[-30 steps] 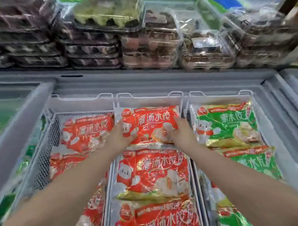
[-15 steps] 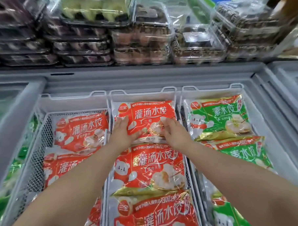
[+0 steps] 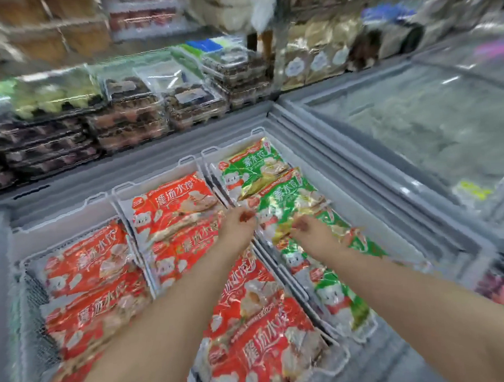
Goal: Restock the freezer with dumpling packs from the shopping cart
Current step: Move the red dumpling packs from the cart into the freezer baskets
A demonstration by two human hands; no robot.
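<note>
Judged between placements: hovering with left hand (image 3: 237, 229) and right hand (image 3: 314, 231), loosely curled and apparently empty through the blur, above green dumpling packs (image 3: 288, 195) at 1 o'clock in the freezer (image 3: 345, 169). Next: turn to the shopping cart, unseen here, and fetch another pack.

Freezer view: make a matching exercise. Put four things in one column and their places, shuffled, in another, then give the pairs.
Things
1. green packs
2. red packs
3. clear trays
4. glass lid

Places
A. behind the freezer, stacked
B. right basket
C. right of the baskets, frosted
D. left basket and middle basket

Pairs: 1-B, 2-D, 3-A, 4-C
</note>
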